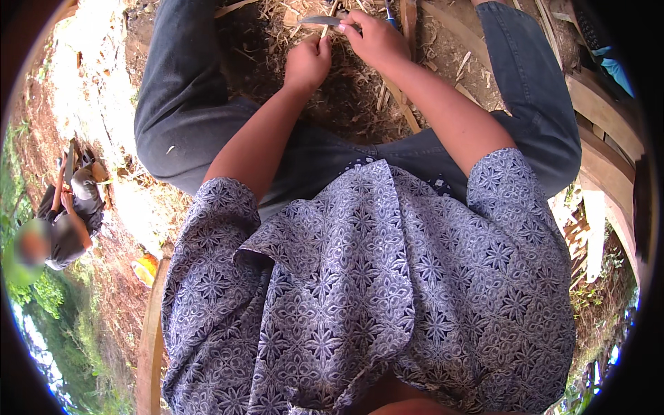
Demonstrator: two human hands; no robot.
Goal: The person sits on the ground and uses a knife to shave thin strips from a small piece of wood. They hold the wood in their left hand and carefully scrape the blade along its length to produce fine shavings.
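Observation:
Between my knees, near the top of the head view, both hands work close together. My right hand (375, 40) is closed round the handle of a knife (319, 21), whose grey blade points left. A thin, pale wooden stick (325, 31) rises from my closed left hand (308, 63), and the blade lies across it. The knife's handle is mostly hidden by my fingers. Pale wood shavings (277, 34) are scattered on the ground around and beyond my hands. Just beyond my right hand stands a narrow tool with a blue part (391, 17), partly cut off.
My bent legs in dark trousers (183, 104) flank the work. Wood strips (404, 107) and offcuts lie by my right forearm. Curved planks (609, 155) stand at the right, with a blue item (617, 75) beyond. Another person (72, 207) sits far left, near an orange-yellow object (145, 268).

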